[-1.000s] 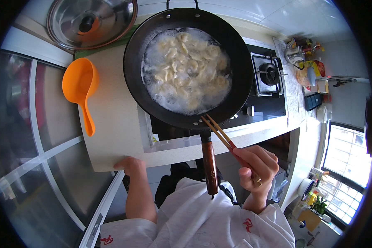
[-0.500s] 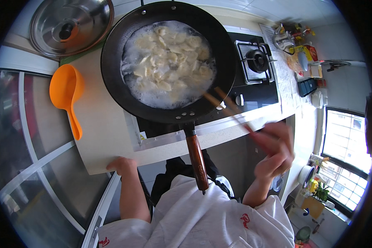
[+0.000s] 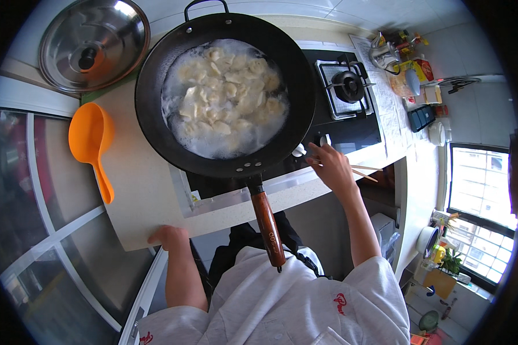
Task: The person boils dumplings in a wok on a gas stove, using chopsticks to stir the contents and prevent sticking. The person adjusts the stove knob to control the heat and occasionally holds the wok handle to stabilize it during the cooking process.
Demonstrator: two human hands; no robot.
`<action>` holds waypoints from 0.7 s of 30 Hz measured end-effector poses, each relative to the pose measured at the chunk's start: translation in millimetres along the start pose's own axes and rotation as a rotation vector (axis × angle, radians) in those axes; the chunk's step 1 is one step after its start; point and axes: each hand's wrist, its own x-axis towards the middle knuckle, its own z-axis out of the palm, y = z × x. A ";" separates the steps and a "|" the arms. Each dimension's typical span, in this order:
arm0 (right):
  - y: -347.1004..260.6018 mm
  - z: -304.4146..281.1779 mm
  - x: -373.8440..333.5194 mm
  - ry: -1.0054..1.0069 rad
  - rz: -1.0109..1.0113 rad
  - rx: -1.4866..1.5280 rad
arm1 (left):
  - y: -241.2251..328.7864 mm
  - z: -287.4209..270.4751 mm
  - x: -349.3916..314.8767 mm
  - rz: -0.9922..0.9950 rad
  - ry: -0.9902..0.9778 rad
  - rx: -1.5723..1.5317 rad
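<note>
A black wok [image 3: 296, 109] with a wooden handle [image 3: 266, 221] sits on the gas stove, and pale dumplings [image 3: 227, 86] boil in its foamy water. My right hand [image 3: 331, 168] reaches to the stove's front, its fingertips close beside the white knobs [image 3: 299, 150]; whether they touch one I cannot tell. Held in that hand, the wooden chopsticks [image 3: 365, 172] stick out to the right, away from the wok. My left hand [image 3: 170, 236] rests at the counter's front left corner, and its fingers are mostly hidden.
An orange ladle-shaped scoop [image 3: 92, 138] lies on the counter [image 3: 138, 201] left of the wok. Behind it leans a steel lid [image 3: 95, 40]. A second burner [image 3: 349, 86] is to the right, with bottles and packages beyond. A sliding glass door [image 3: 57, 230] stands at left.
My right hand has gone from right of the wok handle forward to the stove knobs. The chopsticks, which pointed toward the wok, now point to the right. My left hand stays put.
</note>
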 end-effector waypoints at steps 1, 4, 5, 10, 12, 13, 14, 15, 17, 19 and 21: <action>-1.1 7.6 4.5 0.011 -0.028 -0.019 | -2.4 0.8 3.7 0.031 -0.011 0.062; -3.9 21.8 17.1 0.019 -0.091 -0.048 | -7.8 0.3 15.2 0.116 -0.030 0.216; -3.7 24.3 20.3 -0.009 -0.101 -0.075 | -9.0 0.1 17.9 0.136 -0.038 0.262; 2.5 31.4 32.2 -0.026 -0.176 -0.137 | -13.0 1.1 29.0 0.230 -0.065 0.444; 2.5 28.8 34.6 -0.041 -0.208 -0.145 | -14.0 1.5 33.0 0.257 -0.073 0.499; 0.5 25.3 36.2 -0.059 -0.224 -0.157 | -14.0 1.9 34.4 0.269 -0.077 0.525; -0.6 23.3 37.6 -0.077 -0.241 -0.170 | -14.6 1.9 36.3 0.280 -0.082 0.548; -0.4 23.3 38.6 -0.073 -0.242 -0.175 | -14.7 2.2 37.4 0.291 -0.086 0.567; -0.1 24.7 38.0 -0.069 -0.241 -0.183 | -15.2 2.2 39.6 0.312 -0.089 0.609; 0.4 24.6 37.0 -0.048 -0.242 -0.198 | -16.1 1.7 41.7 0.327 -0.093 0.648; 0.6 23.8 34.3 -0.022 -0.233 -0.200 | -17.3 2.9 44.0 0.343 -0.099 0.680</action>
